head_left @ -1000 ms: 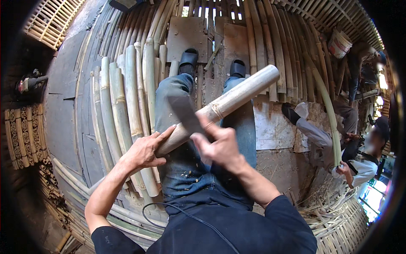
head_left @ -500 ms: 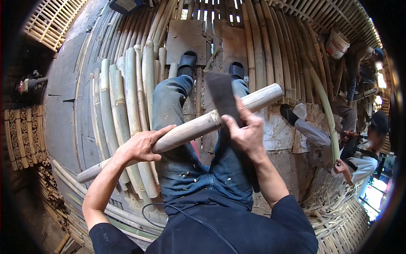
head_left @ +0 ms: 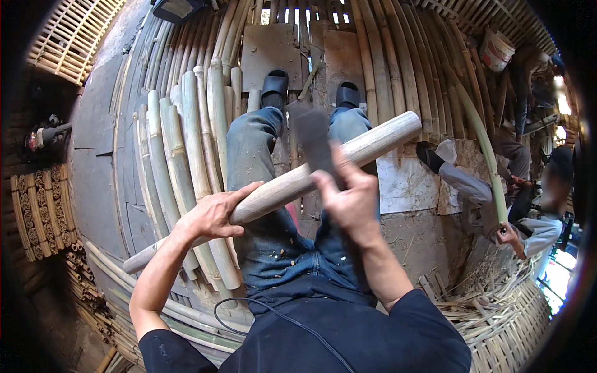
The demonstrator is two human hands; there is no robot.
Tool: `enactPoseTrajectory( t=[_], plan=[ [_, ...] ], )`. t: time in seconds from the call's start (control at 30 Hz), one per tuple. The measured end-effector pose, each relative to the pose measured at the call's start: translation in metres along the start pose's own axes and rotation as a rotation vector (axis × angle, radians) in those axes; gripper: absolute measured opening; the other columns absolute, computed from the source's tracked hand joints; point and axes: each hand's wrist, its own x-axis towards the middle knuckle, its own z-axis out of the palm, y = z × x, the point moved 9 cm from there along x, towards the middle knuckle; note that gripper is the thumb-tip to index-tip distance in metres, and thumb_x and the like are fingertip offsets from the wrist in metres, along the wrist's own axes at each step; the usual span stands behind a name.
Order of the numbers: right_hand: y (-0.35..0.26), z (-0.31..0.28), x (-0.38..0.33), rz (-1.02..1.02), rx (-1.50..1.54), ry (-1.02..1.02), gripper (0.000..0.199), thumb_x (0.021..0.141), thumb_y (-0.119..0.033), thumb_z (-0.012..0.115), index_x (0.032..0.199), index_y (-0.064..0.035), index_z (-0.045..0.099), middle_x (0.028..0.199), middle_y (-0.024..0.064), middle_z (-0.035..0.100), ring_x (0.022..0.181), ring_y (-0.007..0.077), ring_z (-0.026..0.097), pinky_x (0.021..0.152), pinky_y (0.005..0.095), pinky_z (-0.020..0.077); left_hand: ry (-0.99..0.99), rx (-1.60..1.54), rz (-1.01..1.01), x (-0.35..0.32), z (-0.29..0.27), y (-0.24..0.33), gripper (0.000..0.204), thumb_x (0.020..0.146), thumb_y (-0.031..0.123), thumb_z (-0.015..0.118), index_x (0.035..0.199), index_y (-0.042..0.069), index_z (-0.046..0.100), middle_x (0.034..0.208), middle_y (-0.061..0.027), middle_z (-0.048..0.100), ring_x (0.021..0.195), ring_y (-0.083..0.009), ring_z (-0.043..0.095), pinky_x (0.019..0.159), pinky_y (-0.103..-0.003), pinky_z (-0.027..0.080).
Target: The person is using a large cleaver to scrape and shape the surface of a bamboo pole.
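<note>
One bamboo pole (head_left: 292, 183) lies slantwise across the person's lap, thick end up-right past the right knee, thin end low-left beyond the left thigh. Left hand (head_left: 214, 214) sits on top of the pole approx. a third of the way up from the thin end, fingers curled over it, thumb along the near side, a closed wrap on the pole. Right hand (head_left: 351, 199) is just right of the pole's middle, fist closed round the handle of one chopping knife (head_left: 311, 140); the broad dark blade stands up above the pole and is motion-blurred, so can't tell if its edge touches the wood.

Two legs in blue jeans (head_left: 252, 155) run under the pole, ending in 2 black sandals (head_left: 275, 82) beyond it, on flat boards. Left of the pole: a row of pale cut bamboo lengths (head_left: 177, 161) side by side on the floor, approx. 8–10, exact count unclear. Far left of the pole, one small power tool (head_left: 40, 135) w/ red body. One black cable (head_left: 280, 314) loops over the dark shirt, nearer than the pole. Right of the pole's thick end, one other person (head_left: 528, 211) sits holding one long greenish bamboo strip (head_left: 482, 133). Above them, one pale bucket (head_left: 496, 50).
</note>
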Motion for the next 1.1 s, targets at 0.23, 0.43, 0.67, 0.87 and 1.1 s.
enactPoseTrajectory(
  t=[0.23,0.43,0.67,0.87,1.1],
  plan=[
    [0.006,0.004,-0.004,0.027,0.01,-0.015,0.064,0.093,-0.019,0.084,0.151,-0.0022,0.063,0.132,0.0316,0.072,0.123,0.0364,0.074,0.105,0.0387,0.0583,0.005,0.012,0.006,0.005,0.001,0.01,0.123,0.068,0.029,0.083,0.174,0.012,0.024,0.135,-0.0325,0.068,0.123,-0.051,0.066,0.11,-0.053,0.053],
    [-0.007,0.065,-0.037,0.101,0.069,-0.336,0.069,0.09,-0.023,0.089,0.153,-0.0106,0.064,0.115,0.0308,0.076,0.108,0.0303,0.081,0.091,0.037,0.063,0.111,0.05,0.011,-0.004,0.008,0.0,0.108,0.072,0.027,0.086,0.165,0.007,0.035,0.128,-0.0321,0.069,0.121,-0.0519,0.066,0.106,-0.054,0.054],
    [0.035,-0.039,-0.007,0.293,-0.028,0.083,0.084,0.087,-0.018,0.088,0.16,0.0025,0.052,0.08,0.0172,0.08,0.069,0.0141,0.078,0.065,0.03,0.0588,0.18,0.043,-0.254,-0.004,0.004,0.014,0.113,0.076,0.028,0.088,0.169,0.015,0.025,0.115,-0.0336,0.069,0.111,-0.0521,0.069,0.101,-0.054,0.055],
    [0.057,-0.026,-0.002,0.25,0.173,0.075,0.085,0.085,-0.008,0.089,0.16,0.0034,0.051,0.102,0.0122,0.083,0.089,0.0104,0.076,0.08,0.0264,0.0598,0.759,0.539,0.016,-0.009,0.014,0.055,0.101,0.081,0.037,0.092,0.167,0.019,0.041,0.135,-0.0165,0.06,0.115,-0.0349,0.065,0.095,-0.047,0.059],
    [0.058,-0.008,0.002,0.298,0.379,-0.078,0.093,0.087,-0.007,0.088,0.167,0.0011,0.04,0.113,0.0179,0.082,0.102,0.0147,0.077,0.09,0.029,0.059,0.562,0.492,-0.085,0.042,0.006,0.06,0.093,0.088,0.037,0.084,0.169,0.024,0.041,0.109,-0.0147,0.063,0.096,-0.0323,0.065,0.079,-0.045,0.059]
  ],
)
